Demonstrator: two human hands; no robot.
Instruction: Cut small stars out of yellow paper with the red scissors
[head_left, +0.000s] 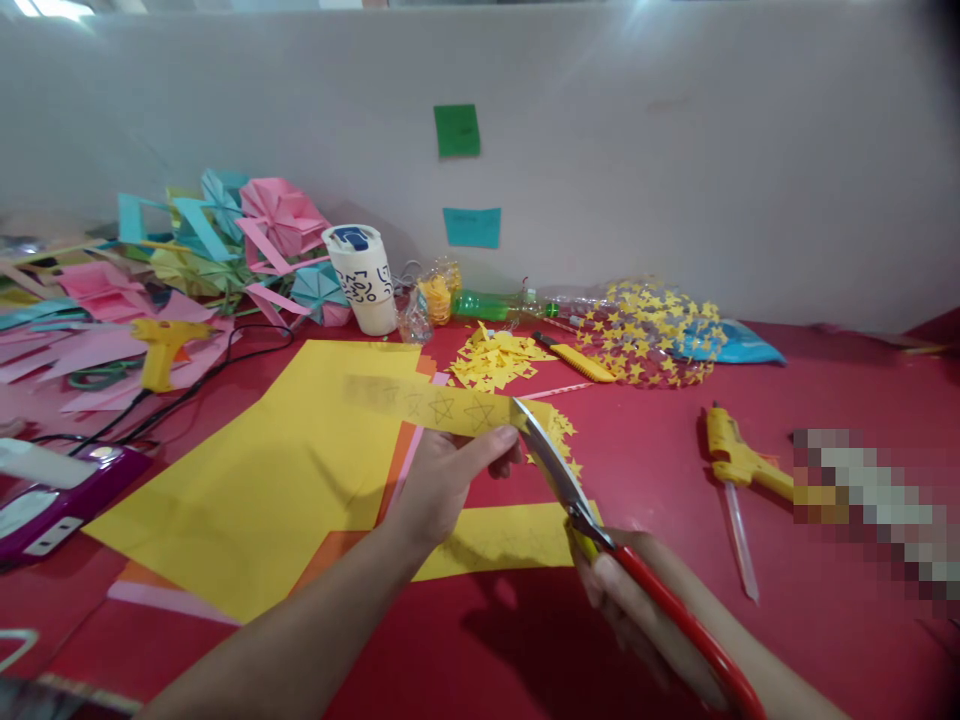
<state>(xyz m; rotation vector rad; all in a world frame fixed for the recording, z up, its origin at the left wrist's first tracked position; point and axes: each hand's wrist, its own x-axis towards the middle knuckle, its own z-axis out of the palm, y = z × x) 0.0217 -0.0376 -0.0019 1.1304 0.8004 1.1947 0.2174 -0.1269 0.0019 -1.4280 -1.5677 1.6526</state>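
Note:
My left hand (442, 480) pinches a narrow yellow paper strip (390, 403) with star outlines drawn along it. Red-handled scissors (559, 470) are gripped in my right hand (630, 590), their blades at the strip's right end, just beyond my left thumb. Another yellow strip with faint drawn stars (502, 540) lies on the table beneath my hands. Cut yellow paper stars (561, 440) are scattered just behind the blades. To the left, large yellow sheets (300, 450) rest over orange and pink paper.
A pile of yellow scraps (495, 358), a yellow cutter (581, 360) and a star-covered plastic bottle (652, 330) sit behind. Glue guns lie at right (731, 455) and left (165, 350), the left one corded. A white cup (361, 280) stands beside folded paper lanterns (277, 220).

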